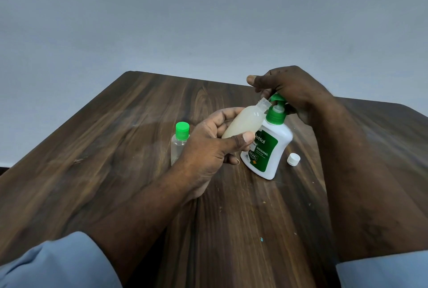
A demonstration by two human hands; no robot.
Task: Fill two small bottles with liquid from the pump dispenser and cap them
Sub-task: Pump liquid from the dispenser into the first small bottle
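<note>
Well, left hand (pixel 206 148) round bottle (pixel 243 123) (aslant)

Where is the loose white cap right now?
In the head view, the white cap lies on the table, right of centre, just right of the pump dispenser base, not touching it.

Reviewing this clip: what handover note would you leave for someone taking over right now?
Left hand grips the uncapped small bottle, tilted, mouth at the pump dispenser nozzle; looks mostly full.
Right hand curls over the pump head.
White cap lies on the table right of the dispenser.
Green-capped bottle stands behind the left hand, apparently empty.
Left: top up, cap it, fill the other.
</note>
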